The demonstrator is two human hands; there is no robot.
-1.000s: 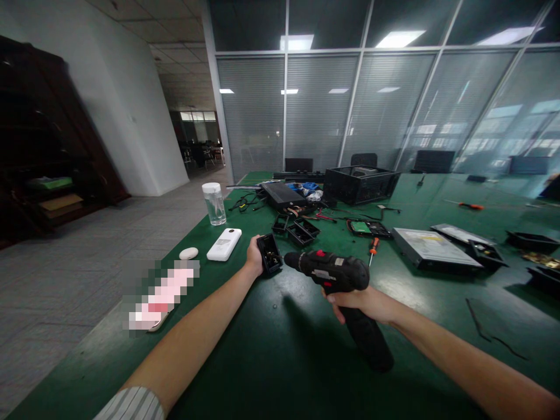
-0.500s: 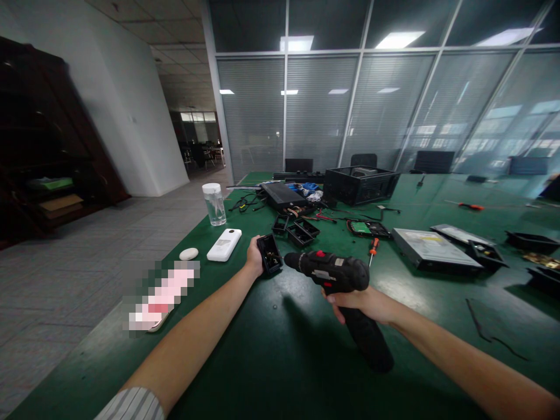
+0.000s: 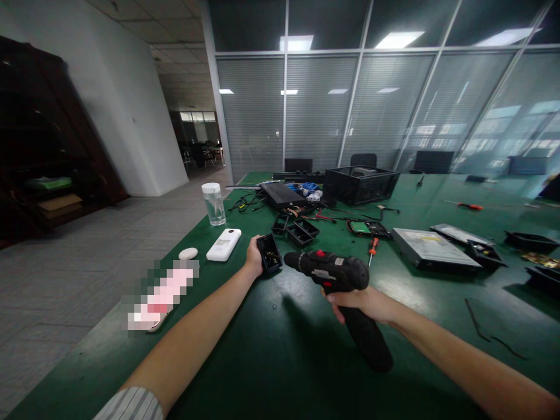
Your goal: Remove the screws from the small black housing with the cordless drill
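Observation:
My left hand (image 3: 254, 256) grips a small black open plastic housing (image 3: 269, 254), held upright on the green table (image 3: 271, 356). Some metal parts show inside it. My right hand (image 3: 359, 304) is wrapped round the handle of a black cordless drill (image 3: 336, 274) with a red switch on top. The drill's nose points left and sits right at the housing's open face. Both forearms reach out over the table.
A white device (image 3: 224, 244), a white oval object (image 3: 188, 253) and a glass jar (image 3: 214, 203) lie to the left. Behind are more black housings (image 3: 299, 231), a red-handled screwdriver (image 3: 371, 247), a circuit board (image 3: 366, 228), an optical drive (image 3: 433, 248), a black case (image 3: 359, 183) and cables.

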